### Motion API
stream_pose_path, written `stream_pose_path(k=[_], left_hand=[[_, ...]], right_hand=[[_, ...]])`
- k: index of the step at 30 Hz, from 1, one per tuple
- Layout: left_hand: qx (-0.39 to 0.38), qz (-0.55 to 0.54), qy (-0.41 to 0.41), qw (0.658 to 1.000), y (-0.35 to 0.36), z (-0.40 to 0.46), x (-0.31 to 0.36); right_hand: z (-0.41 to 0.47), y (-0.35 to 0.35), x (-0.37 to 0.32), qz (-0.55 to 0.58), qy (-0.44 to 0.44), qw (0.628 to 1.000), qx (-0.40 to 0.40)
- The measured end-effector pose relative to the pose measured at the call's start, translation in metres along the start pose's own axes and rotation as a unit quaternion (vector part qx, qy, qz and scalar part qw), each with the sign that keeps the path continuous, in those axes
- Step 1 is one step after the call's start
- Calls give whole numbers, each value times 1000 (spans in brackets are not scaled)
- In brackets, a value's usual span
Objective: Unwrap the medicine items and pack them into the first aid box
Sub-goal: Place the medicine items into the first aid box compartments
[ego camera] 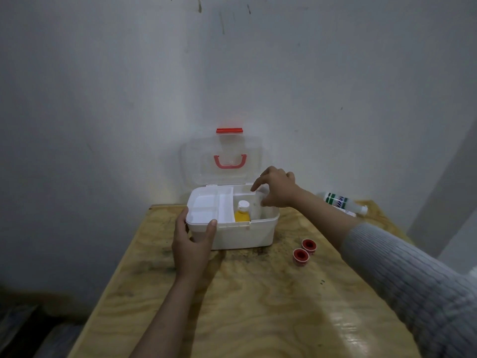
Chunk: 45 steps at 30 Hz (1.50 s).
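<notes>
A white first aid box (240, 233) stands open near the far edge of a wooden tabletop (258, 293), close to a pale wall (103, 99). Its clear lid (223, 151) is tipped up and back, with a red handle (230, 161) on its face and a red latch (229, 130) at its top edge. Inside the box, a white divided tray (209, 208) fills the left part, and a small yellow bottle (242, 211) with a white cap stands upright in the open space just right of the tray. The left hand (192, 244) grips the front left corner of the box, thumb on the rim and fingers wrapped around the side wall. The right hand (277, 189) reaches over the back right part of the box and pinches a pale, see-through item (258, 202) that hangs down into the right compartment beside the yellow bottle; what the item is cannot be told. The right arm wears a grey ribbed sleeve (413, 280). On the tabletop to the right of the box lie two small red and white tape rolls (305, 250), just beside each other. Further back, near the right edge, a white bottle with a green label (343, 201) lies on its side.
</notes>
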<state>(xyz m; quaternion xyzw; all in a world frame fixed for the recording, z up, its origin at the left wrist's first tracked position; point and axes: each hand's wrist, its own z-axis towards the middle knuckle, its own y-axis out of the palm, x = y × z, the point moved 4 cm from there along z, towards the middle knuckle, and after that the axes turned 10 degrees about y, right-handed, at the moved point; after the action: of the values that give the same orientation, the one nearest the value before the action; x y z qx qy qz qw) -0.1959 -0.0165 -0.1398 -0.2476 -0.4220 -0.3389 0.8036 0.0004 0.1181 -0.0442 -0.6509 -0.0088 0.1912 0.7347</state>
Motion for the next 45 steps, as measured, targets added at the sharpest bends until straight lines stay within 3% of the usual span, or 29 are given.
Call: stream_pose_path(k=[16,21,26,30,33,45], left_hand=[[1,7,-1,1000,-1,0,1],[4,4,8,1000,0,-1,2],[4,-1,13,1000,0,-1,0],[9,5,9,1000,0,-1,-1],[13,8,8,1000,0,-1,-1],[4,12,11,1000,0,-1,1]], right_hand=[[-11,-5,14,53,9,999,1],[-27,-28,51,190,7,979,66],[-50,-27,135,178,88,974,110],[-64,-11,206,85,219,965,120],[-72,2,243,108,310,938,116],[-83,14,256,284,301,892,182]])
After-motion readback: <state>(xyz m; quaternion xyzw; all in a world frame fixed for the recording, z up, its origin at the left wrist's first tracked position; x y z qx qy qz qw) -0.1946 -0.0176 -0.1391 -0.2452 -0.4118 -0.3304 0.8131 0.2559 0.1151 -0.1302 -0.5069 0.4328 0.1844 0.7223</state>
